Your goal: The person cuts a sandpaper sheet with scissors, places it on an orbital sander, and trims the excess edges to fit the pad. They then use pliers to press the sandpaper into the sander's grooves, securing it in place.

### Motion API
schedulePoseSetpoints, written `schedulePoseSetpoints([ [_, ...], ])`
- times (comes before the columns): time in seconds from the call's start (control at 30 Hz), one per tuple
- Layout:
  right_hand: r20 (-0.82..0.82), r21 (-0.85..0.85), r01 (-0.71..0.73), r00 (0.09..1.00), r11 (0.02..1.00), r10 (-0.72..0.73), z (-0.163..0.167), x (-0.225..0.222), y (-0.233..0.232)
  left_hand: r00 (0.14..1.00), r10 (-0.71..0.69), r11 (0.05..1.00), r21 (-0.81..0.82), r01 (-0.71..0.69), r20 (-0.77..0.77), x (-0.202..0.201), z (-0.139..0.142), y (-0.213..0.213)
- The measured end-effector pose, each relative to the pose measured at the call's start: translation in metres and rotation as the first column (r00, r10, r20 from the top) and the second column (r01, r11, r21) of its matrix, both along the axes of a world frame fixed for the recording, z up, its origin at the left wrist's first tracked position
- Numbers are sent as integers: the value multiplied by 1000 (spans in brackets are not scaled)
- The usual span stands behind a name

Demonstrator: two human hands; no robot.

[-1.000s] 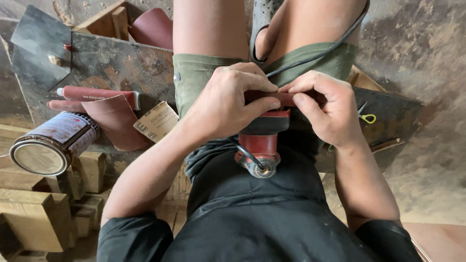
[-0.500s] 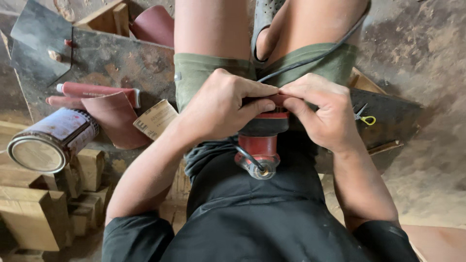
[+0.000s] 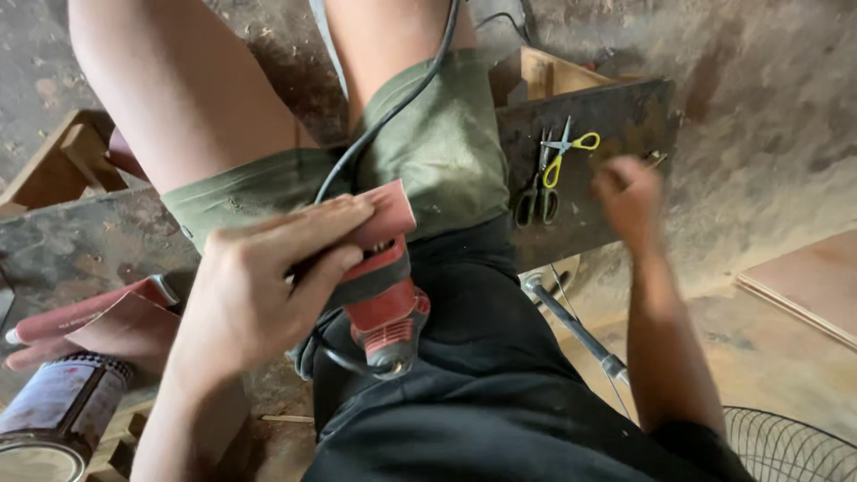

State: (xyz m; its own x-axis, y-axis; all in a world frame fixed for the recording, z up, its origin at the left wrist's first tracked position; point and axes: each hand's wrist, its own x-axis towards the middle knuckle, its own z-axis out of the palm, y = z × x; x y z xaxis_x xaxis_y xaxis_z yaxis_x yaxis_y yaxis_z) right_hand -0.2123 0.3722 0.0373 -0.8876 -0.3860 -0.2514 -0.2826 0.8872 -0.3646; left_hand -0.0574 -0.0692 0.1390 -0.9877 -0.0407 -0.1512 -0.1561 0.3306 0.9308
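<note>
Rough, dusty concrete flooring is seen beneath a dark, stained board (image 3: 616, 107) on which the person is seated. A red electric sander (image 3: 386, 308) is rested in the lap, and a sheet of reddish sandpaper (image 3: 391, 212) is pressed over its pad by the left hand (image 3: 259, 290), whose fingers are closed around the tool. The right hand (image 3: 629, 198) is raised to the right, blurred, with nothing held; how far it is opened cannot be told. Yellow-handled scissors (image 3: 561, 156) are laid just beside it on the board. A tin can (image 3: 55, 419) is stood at near left.

Head camera, looking steeply down, close lap view
</note>
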Motion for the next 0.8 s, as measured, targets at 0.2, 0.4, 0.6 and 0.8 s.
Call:
schedulePoseSetpoints([
  [0.2,79,122,295,949,948,-306,-39,74,-31,982,-37,997,-66,26,-184,2,8,18],
  [0.4,-46,214,315,949,925,-312,-32,78,-30,1000,-9,998,-65,8,-29,-22,-19,17],
  [0.6,345,238,180,903,955,-256,-15,97,-11,1000,9,996,94,-8,-5,-18,-39,-2],
  [0.8,228,338,216,925,916,-302,-29,119,-23,996,-1,990,144,13,-85,4,-59,-14],
])
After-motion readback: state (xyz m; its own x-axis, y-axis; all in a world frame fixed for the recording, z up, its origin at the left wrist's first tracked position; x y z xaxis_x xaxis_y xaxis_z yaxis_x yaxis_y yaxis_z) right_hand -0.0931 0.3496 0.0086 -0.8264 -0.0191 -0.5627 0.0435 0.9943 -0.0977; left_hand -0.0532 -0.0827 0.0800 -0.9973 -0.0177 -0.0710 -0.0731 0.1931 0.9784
